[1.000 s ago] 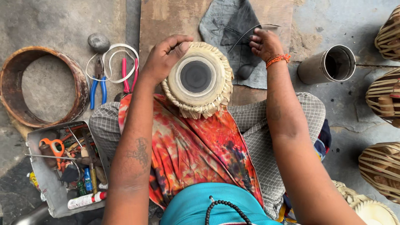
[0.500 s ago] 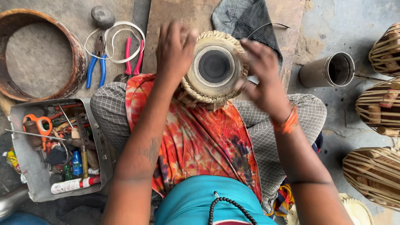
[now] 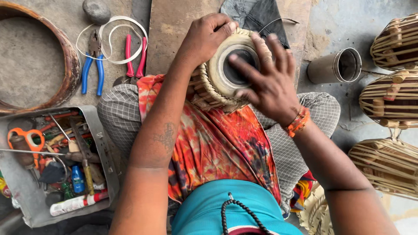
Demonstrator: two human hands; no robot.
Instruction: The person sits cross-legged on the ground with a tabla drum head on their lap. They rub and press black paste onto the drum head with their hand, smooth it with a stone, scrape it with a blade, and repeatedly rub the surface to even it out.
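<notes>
While my left hand (image 3: pixel 204 39) grips the drum's (image 3: pixel 226 69) far rim on my lap and my right hand (image 3: pixel 265 78) lies open-fingered on its laced, finished-looking head, I judge testing remains, pliers (image 3: pixel 93 65) lying idle.

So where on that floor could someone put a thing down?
Bare floor lies inside the ring, and between the cup and the drums. The board past the left hand is partly free. The tray is packed with tools.
</notes>
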